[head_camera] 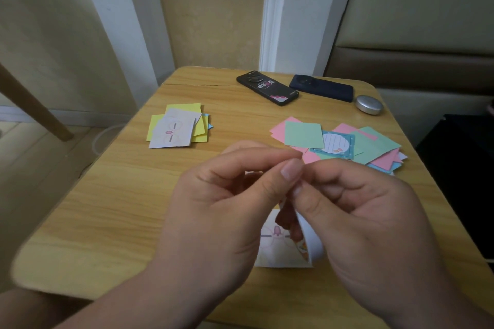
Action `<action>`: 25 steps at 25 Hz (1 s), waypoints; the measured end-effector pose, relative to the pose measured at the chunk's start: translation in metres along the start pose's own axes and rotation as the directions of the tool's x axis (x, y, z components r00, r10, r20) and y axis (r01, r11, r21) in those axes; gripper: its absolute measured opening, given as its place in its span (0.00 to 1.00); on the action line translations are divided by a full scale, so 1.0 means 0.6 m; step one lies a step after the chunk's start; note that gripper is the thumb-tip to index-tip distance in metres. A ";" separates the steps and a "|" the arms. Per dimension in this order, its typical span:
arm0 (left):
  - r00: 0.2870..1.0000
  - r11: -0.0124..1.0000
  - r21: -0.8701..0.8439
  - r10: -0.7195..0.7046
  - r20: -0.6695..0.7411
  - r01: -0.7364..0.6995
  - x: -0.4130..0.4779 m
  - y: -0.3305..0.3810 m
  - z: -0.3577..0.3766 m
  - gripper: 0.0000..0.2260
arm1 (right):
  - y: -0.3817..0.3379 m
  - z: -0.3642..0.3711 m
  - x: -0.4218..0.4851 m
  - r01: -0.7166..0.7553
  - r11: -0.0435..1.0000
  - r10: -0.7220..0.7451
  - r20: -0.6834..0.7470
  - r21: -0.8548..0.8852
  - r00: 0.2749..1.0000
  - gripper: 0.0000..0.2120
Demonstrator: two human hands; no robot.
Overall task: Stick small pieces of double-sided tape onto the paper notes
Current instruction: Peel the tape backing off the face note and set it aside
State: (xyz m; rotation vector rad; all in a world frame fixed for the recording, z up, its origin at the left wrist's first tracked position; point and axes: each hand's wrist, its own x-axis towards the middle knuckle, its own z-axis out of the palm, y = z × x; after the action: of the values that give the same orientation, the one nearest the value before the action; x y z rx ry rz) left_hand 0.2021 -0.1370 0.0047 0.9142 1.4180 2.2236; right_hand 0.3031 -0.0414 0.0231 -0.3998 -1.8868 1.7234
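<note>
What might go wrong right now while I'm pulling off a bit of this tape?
1. Your left hand and right hand pinch the tape at one spot; the freed bit, too small to see, may fold or cling to a finger.
2. The note below lies unheld and mostly hidden, so placement may go crooked.

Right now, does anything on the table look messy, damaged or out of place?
Nothing is spilled or broken. The right pile of notes is fanned out crookedly, its far corner reaching the table edge. The left pile is loosely stacked too.
</note>
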 end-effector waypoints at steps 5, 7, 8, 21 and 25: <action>0.988 0.981 0.178 0.102 -0.120 -0.080 -0.005 0.001 0.011 0.03 | -0.006 0.005 0.003 -0.096 0.995 0.096 -0.033 0.007 0.995 0.10; 0.985 0.967 0.245 0.110 -0.135 -0.074 -0.001 -0.004 0.013 0.03 | -0.003 0.004 0.008 -0.157 0.987 0.158 -0.042 0.026 0.987 0.10; 0.984 0.958 0.280 0.107 -0.143 -0.064 0.001 -0.008 0.014 0.03 | 0.001 0.003 0.012 -0.190 0.981 0.191 -0.038 0.035 0.981 0.10; 0.917 0.943 0.081 -0.289 -0.276 0.321 0.017 -0.027 0.021 0.03 | 0.039 -0.010 0.016 0.256 0.574 -0.373 0.030 -0.777 0.927 0.12; 0.879 0.921 0.016 -0.365 -0.308 0.388 0.011 -0.036 0.025 0.02 | 0.042 -0.011 0.023 0.286 0.478 -0.367 0.107 -0.831 0.924 0.11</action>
State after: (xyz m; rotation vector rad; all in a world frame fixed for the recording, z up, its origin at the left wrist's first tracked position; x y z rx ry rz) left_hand 0.2067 -0.1134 -0.0084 0.2831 1.6579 2.0744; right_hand 0.2923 -0.0248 0.0015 -0.3996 -2.4296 0.4189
